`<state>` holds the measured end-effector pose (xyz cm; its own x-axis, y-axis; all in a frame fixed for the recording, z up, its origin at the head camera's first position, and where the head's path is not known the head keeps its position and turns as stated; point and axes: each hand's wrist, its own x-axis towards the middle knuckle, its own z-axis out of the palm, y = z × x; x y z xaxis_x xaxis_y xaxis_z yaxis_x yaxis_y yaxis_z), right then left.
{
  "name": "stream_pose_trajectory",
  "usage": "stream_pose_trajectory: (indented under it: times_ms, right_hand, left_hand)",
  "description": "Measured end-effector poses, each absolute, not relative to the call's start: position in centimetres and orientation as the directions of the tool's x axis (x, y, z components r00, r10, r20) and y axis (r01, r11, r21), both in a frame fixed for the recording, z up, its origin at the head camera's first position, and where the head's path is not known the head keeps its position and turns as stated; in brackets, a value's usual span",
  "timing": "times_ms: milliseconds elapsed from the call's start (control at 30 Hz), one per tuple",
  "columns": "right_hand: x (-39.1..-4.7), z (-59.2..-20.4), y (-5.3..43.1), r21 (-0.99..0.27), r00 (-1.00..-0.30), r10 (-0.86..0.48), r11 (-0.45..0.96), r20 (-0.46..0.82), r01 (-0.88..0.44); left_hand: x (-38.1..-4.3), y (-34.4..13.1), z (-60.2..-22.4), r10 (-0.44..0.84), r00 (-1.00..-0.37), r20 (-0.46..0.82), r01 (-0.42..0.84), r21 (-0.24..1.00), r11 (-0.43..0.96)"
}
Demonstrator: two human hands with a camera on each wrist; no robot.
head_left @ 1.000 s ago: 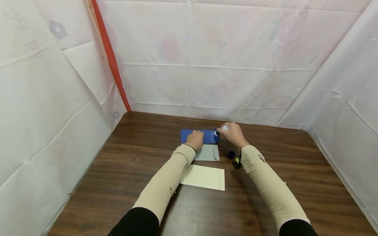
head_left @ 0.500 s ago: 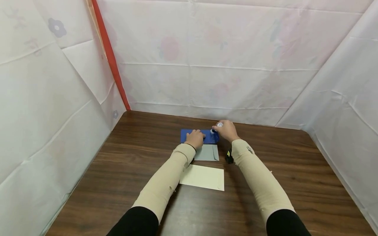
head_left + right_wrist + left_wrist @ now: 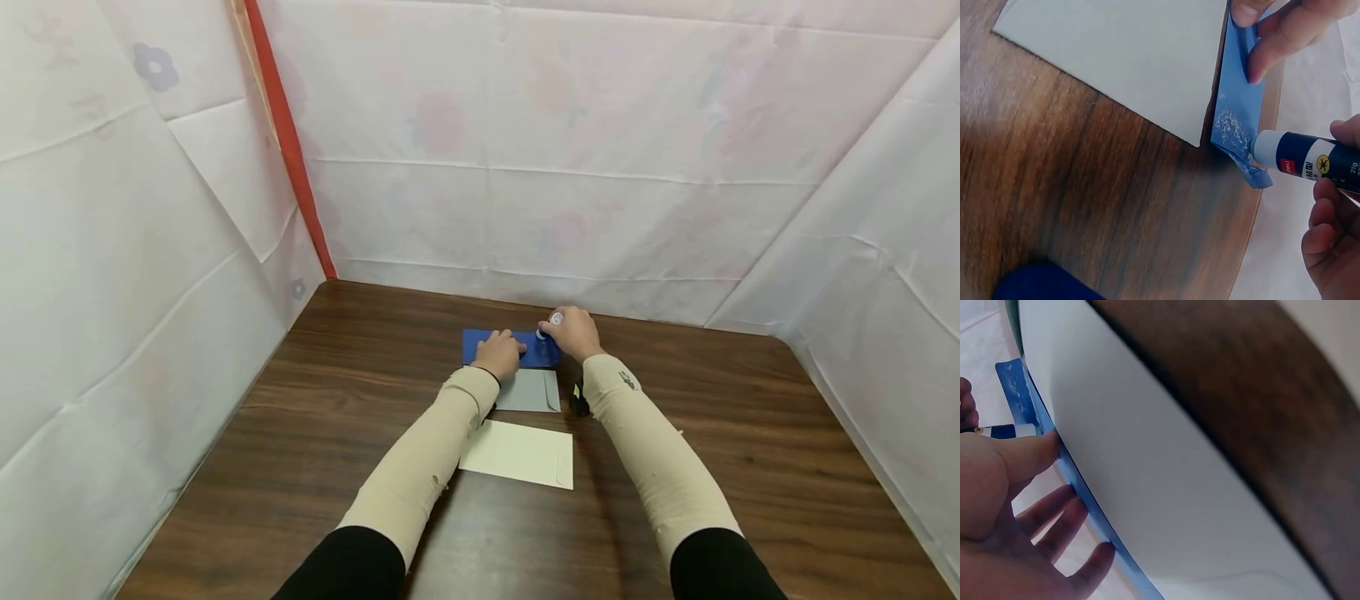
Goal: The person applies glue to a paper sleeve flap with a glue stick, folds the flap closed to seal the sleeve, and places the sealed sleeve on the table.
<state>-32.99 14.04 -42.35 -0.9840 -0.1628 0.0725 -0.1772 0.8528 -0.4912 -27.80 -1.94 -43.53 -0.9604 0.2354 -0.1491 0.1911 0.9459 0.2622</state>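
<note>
On the glue stick [image 3: 1310,150] at the blue envelope [image 3: 1238,87], “deli” is printed. Farther from the envelope, a round yellow emblem [image 3: 1323,164] is shown.

The wood-grain table [image 3: 750,467] carries a blue envelope [image 3: 533,358], grey envelope [image 3: 529,390], cream envelope [image 3: 519,454] and dark-blue cap [image 3: 1047,283].

A dark wood-grain counter [image 3: 300,408] is screened off as a work space, with pale, creased, flower-printed sheets [image 3: 525,117] rising beyond and to both sides of the left grip [image 3: 498,354] and right grip [image 3: 573,332]. A red strip [image 3: 295,158] slants up beyond and left of the left grip. Whether this is a home or an office cannot be told.
</note>
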Motion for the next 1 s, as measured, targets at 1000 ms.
stream_pose_trajectory:
  times_ms: [1000]
  right_hand:
    - [-30.2,-41.2,14.6,-0.348,-0.914,-0.402,0.851,0.050,-0.393]
  left_hand:
    - [-29.0,-2.6,-44.0,0.211,-0.966,-0.150,0.158,0.305,0.939]
